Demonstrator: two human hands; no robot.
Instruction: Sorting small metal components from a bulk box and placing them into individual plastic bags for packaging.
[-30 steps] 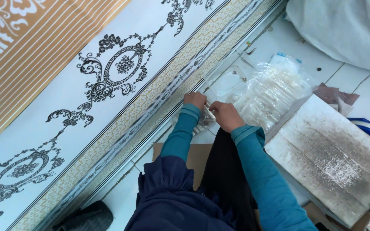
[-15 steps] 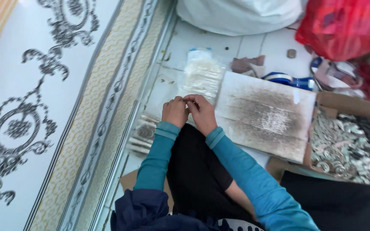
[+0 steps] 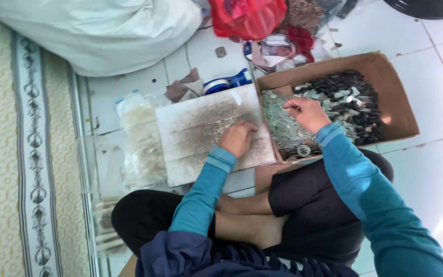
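My left hand (image 3: pixel 237 137) rests with curled fingers on a worn, dirt-streaked white board (image 3: pixel 201 138) lying on the tiled floor in front of my crossed legs. My right hand (image 3: pixel 307 112) reaches into an open cardboard box (image 3: pixel 385 82) at the right, its fingertips pinched among several small metal and dark parts (image 3: pixel 344 102). What, if anything, it holds between the fingers is too small to tell. Both arms wear teal sleeves.
A clear plastic bag (image 3: pixel 139 143) lies left of the board. Beyond it are a blue tape roll (image 3: pixel 226 82), a large white sack (image 3: pixel 98 31) and a red plastic bag (image 3: pixel 247 18). A patterned carpet (image 3: pixel 16 154) runs along the left.
The view has swung right. My hands, earlier together at the plastic bag, have parted: the left now lies on the board and the right has moved into the cardboard box.
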